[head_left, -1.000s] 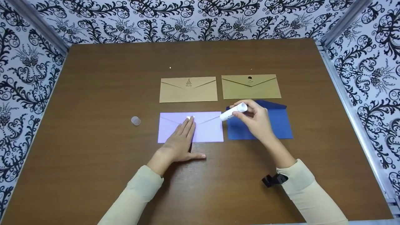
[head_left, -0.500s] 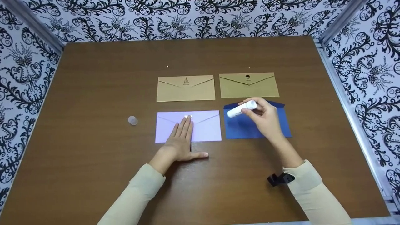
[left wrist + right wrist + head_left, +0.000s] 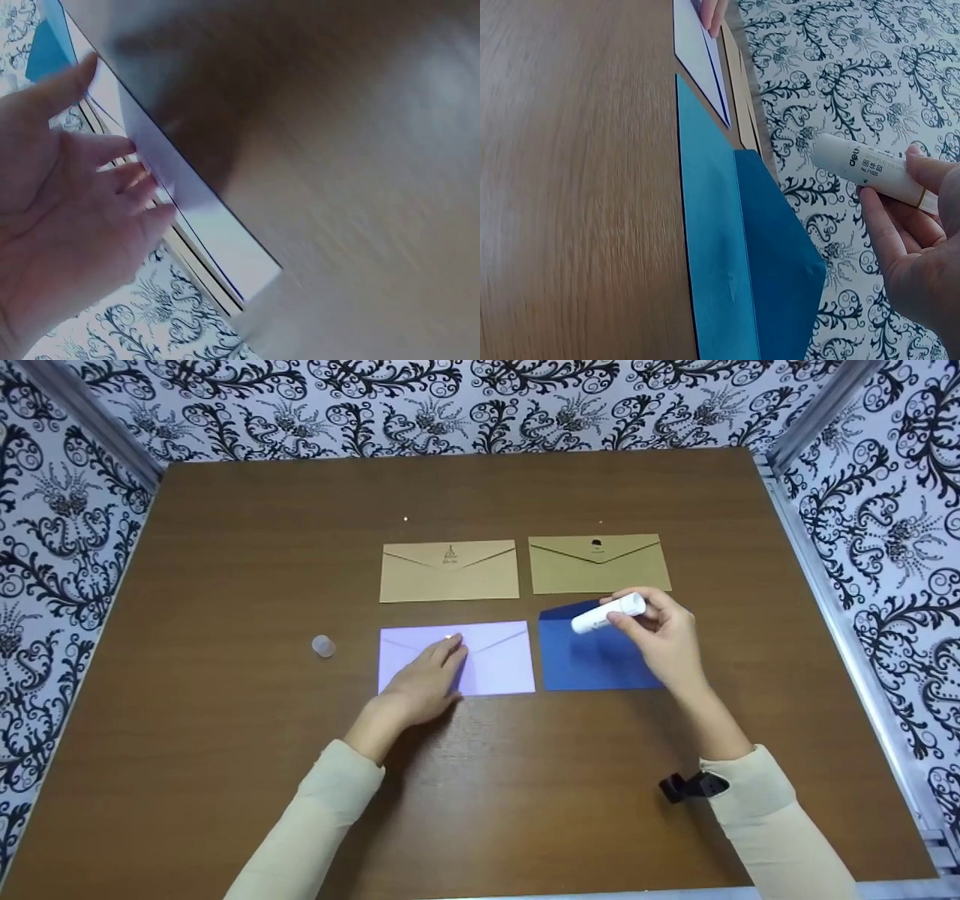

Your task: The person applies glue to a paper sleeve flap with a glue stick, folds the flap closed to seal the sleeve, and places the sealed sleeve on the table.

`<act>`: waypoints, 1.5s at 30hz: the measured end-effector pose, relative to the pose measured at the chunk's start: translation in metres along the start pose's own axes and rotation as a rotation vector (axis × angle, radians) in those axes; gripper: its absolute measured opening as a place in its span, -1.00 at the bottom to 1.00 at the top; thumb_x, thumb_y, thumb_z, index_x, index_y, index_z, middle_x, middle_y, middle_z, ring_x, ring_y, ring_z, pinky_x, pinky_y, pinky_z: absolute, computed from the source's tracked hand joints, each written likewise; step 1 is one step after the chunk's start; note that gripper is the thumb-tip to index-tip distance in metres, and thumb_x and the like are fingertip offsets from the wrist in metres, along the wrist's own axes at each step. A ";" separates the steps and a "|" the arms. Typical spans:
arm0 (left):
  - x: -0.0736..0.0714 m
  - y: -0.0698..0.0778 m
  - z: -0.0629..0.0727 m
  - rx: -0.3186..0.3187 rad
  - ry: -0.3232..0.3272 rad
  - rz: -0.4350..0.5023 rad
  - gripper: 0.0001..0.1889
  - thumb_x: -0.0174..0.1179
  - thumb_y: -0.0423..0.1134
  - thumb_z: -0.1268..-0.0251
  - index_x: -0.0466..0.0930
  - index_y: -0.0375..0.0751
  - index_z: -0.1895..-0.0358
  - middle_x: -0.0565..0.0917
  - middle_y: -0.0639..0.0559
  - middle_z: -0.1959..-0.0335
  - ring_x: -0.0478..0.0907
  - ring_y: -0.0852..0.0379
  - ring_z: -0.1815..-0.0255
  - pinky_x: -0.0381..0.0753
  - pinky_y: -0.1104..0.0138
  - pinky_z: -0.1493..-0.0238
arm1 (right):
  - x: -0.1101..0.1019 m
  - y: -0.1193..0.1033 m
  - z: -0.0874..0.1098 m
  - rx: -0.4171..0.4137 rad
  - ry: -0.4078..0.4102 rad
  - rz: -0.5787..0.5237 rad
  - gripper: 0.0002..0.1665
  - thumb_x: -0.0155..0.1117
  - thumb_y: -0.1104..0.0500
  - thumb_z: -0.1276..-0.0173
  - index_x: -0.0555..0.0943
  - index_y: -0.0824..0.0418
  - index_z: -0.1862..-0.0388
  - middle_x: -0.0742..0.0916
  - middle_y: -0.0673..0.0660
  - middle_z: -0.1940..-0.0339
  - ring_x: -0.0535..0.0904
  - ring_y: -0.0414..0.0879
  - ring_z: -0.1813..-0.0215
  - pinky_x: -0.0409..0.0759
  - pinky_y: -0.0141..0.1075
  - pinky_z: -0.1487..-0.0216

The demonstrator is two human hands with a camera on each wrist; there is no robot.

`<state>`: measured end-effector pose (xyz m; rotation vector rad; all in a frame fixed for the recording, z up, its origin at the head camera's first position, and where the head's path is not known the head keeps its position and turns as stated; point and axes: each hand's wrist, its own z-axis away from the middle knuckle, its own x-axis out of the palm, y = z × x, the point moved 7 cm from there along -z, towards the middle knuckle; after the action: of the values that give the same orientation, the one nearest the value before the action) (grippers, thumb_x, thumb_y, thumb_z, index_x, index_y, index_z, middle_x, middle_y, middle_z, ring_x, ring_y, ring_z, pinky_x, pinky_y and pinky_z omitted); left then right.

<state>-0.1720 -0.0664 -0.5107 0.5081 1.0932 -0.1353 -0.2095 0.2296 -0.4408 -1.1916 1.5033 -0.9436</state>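
My left hand (image 3: 424, 682) rests its fingertips on the lilac envelope (image 3: 499, 664), near the point of its closed flap. In the left wrist view that hand (image 3: 82, 187) has loosely bent fingers, the thumb apart, and nothing held. My right hand (image 3: 667, 641) holds a white glue stick (image 3: 607, 613), tilted, above the blue envelope (image 3: 577, 664). Thumb and fingers pinch the glue stick (image 3: 866, 166) near one end in the right wrist view. The blue envelope's flap (image 3: 780, 259) is unfolded away from me; the hand covers part of it in the head view.
A tan envelope (image 3: 450, 581) and an olive-gold envelope (image 3: 600, 574) lie closed in the row behind. A small translucent cap (image 3: 323, 646) sits left of the lilac envelope. Patterned panels surround the brown table (image 3: 225, 780) at back and sides.
My right hand has moved rightward with the glue stick, from the lilac envelope's edge to over the blue one. The left hand's thumb has drawn in and its fingers have bent.
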 end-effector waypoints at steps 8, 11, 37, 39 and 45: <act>-0.031 0.000 -0.008 0.051 0.172 -0.029 -0.31 0.36 -0.27 -0.24 0.35 -0.15 -0.45 0.33 -0.13 -0.49 0.29 -0.15 -0.51 0.47 0.01 -0.42 | -0.015 -0.001 0.000 0.007 0.022 0.015 -0.72 0.41 0.37 -0.25 0.64 0.44 0.06 0.84 0.12 0.16 0.77 -0.26 0.13 0.72 -0.48 0.11; -0.042 0.003 -0.010 0.062 0.206 -0.050 -0.33 0.35 -0.27 -0.25 0.36 -0.15 -0.45 0.39 -0.12 -0.45 0.35 -0.13 -0.46 0.44 0.03 -0.44 | -0.022 -0.001 -0.001 0.009 0.040 0.024 -0.72 0.41 0.37 -0.25 0.64 0.43 0.06 0.84 0.03 0.17 0.76 -0.26 0.12 0.72 -0.49 0.11; -0.010 0.119 -0.063 0.334 0.174 -0.220 -0.49 0.25 -0.12 -0.38 0.48 -0.01 -0.38 0.42 0.01 -0.48 0.34 0.00 -0.50 0.24 0.20 -0.59 | -0.045 0.013 -0.004 0.024 0.025 0.155 -0.70 0.43 0.38 -0.23 0.65 0.44 0.06 0.79 -0.29 0.28 0.73 -0.42 0.21 0.69 -0.57 0.18; -0.006 0.125 -0.068 0.333 0.154 -0.242 -0.49 0.22 -0.11 -0.40 0.46 0.01 -0.39 0.40 0.02 -0.49 0.33 0.00 -0.51 0.23 0.15 -0.59 | -0.045 0.014 -0.003 0.028 0.021 0.165 -0.70 0.41 0.40 -0.23 0.64 0.46 0.06 0.78 -0.26 0.27 0.72 -0.44 0.21 0.69 -0.59 0.18; 0.004 0.137 -0.078 0.341 0.124 -0.284 -0.52 0.15 -0.14 -0.46 0.44 0.09 -0.41 0.34 0.06 -0.53 0.27 0.02 -0.55 0.21 0.08 -0.60 | -0.037 -0.005 0.003 0.027 -0.008 0.244 -0.70 0.40 0.42 -0.23 0.62 0.54 0.08 0.82 0.07 0.22 0.69 -0.51 0.25 0.65 -0.65 0.21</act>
<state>-0.1862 0.0899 -0.4972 0.6702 1.2675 -0.5523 -0.2036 0.2649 -0.4286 -0.9650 1.5829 -0.7907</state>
